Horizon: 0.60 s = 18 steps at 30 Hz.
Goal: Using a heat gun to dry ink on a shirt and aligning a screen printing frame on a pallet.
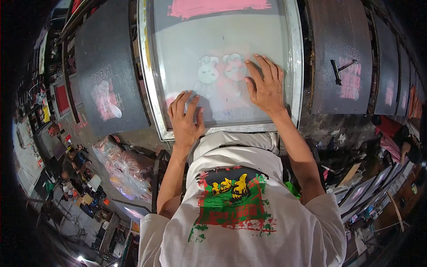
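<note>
A silk-screen printing frame with a pale metal rim lies in front of me. Its stretched mesh is whitish and see-through, and two cartoon bunny shapes with a pink patch show in the middle. My left hand rests at the mesh's near left part, close to the rim, fingers apart. On the right, my right hand lies beside the bunny shapes with its fingers spread. Neither hand holds anything. A band of pink ink crosses the far end of the mesh.
Dark printing boards with pink prints stand to the left, and another dark board is to the right. A small T-shaped black tool lies on that right board. Plastic-wrapped bundles sit low on the left. Another person is at far right.
</note>
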{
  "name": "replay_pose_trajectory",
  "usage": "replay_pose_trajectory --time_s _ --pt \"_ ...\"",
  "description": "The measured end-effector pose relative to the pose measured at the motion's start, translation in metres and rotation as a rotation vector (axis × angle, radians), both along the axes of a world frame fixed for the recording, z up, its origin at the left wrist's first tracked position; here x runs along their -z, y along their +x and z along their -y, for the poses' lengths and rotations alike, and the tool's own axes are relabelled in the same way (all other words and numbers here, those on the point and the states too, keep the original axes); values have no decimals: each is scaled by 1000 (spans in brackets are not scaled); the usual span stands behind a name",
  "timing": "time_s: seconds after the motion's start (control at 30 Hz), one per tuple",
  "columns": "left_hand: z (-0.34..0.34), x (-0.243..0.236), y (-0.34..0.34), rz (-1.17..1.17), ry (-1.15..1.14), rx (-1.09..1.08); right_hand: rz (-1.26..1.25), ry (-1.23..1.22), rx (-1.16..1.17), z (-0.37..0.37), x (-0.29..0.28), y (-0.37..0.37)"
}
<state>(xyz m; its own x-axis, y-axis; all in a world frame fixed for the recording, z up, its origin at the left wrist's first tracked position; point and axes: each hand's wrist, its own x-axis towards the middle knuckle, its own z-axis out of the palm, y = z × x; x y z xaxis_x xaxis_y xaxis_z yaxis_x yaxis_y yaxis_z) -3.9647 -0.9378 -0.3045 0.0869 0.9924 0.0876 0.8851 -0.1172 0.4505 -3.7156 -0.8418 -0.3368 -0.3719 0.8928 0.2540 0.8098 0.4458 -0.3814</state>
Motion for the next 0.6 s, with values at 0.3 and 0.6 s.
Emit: replay_pose_trajectory --time_s 0.3,0.6 --pt "-2 3 0 25 3 7 -16 -4 4 -1 0 1" --pt "-11 12 -30 59 146 -168 -44 7 80 -1 -8 19"
